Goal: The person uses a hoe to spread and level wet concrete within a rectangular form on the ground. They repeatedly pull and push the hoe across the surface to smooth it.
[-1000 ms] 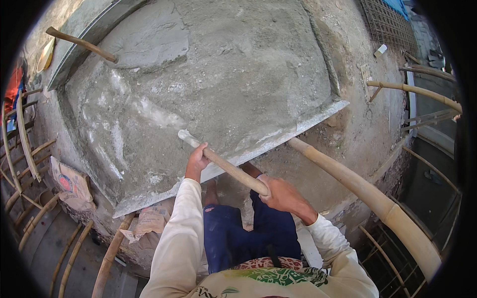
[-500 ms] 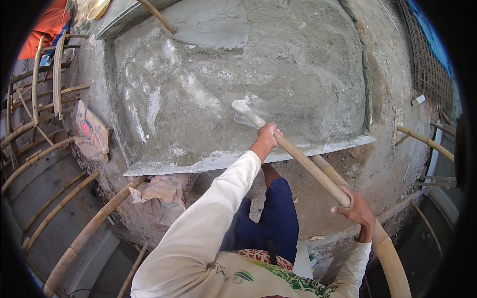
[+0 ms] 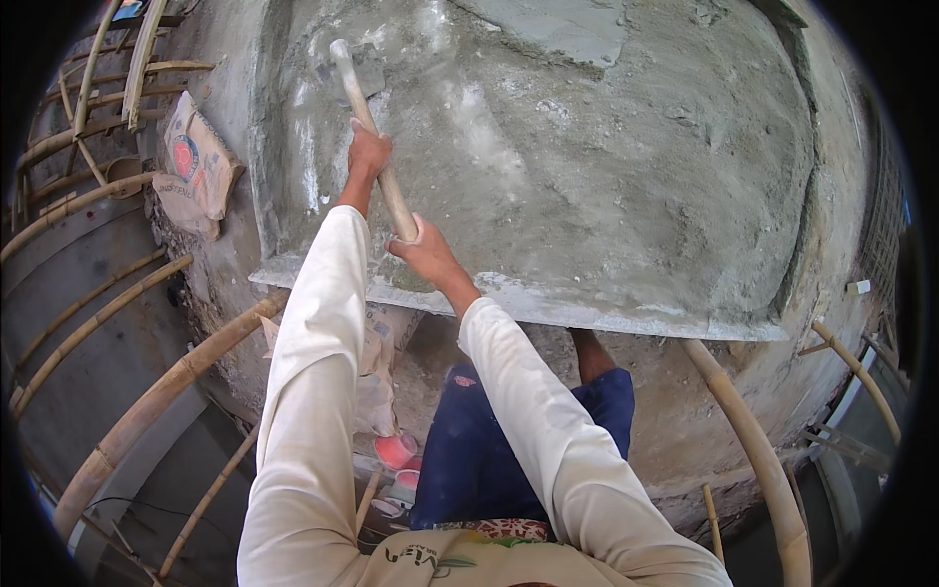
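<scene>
Both my hands are wrapped round the wooden handle of a hoe (image 3: 391,201). My left hand (image 3: 369,155) grips it farther up, closer to the blade. At the handle's near end my right hand (image 3: 421,248) is closed on it. The hoe's flat blade (image 3: 366,74) rests on or just above grey mortar (image 3: 606,205), toward the left side of a wide shallow mixing trough (image 3: 626,315). Whitish dry streaks mark the mortar around the blade. A smoother, wetter patch of mortar (image 3: 562,27) lies at the far side.
An opened paper cement bag (image 3: 201,161) leans left of the trough; another paper bag (image 3: 377,372) lies below its near edge. Bamboo poles (image 3: 161,421) run along the left, and one bamboo pole (image 3: 748,430) stands at right. Red-pink containers (image 3: 396,450) sit beside my legs.
The hoe has swung from the trough's near middle to its left side. My right hand has come forward and left, closer to my left hand. The view has shifted too.
</scene>
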The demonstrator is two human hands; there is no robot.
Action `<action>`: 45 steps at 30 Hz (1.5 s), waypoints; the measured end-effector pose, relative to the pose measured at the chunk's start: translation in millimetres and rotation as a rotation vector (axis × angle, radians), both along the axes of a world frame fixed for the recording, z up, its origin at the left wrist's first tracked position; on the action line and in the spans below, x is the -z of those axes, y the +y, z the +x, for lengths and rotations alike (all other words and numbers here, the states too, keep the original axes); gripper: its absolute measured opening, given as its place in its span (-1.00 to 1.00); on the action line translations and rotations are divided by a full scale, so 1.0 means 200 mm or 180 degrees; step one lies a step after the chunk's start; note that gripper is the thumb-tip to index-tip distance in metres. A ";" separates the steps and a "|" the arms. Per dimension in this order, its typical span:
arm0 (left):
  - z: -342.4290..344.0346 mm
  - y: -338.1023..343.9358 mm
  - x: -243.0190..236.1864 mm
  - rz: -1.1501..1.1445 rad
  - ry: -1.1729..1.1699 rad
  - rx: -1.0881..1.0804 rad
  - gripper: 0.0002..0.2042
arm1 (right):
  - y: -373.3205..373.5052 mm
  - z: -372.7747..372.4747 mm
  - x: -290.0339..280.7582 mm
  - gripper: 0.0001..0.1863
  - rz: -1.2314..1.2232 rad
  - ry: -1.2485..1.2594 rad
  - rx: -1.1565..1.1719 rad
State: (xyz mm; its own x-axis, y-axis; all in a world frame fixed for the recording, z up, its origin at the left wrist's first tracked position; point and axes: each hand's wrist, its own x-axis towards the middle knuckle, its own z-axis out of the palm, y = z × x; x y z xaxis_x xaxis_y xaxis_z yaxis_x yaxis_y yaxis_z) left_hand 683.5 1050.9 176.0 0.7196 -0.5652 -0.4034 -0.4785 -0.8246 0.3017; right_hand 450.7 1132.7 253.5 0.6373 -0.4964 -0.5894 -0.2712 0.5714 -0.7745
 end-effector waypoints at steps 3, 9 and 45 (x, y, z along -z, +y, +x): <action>0.07 0.23 0.03 0.0522 0.0573 -0.0536 -0.10 | 0.21 0.01 -0.01 -0.44 -0.0097 0.0462 -0.0318; -0.44 0.90 -0.12 0.0836 0.1914 -0.1229 -0.06 | 0.61 -0.48 -0.43 -0.42 0.0048 0.1404 -0.1365; -1.32 0.07 -0.03 -0.1192 0.3894 -0.3526 -0.83 | -0.42 -1.94 -0.96 -0.45 -0.0224 0.0739 -0.1389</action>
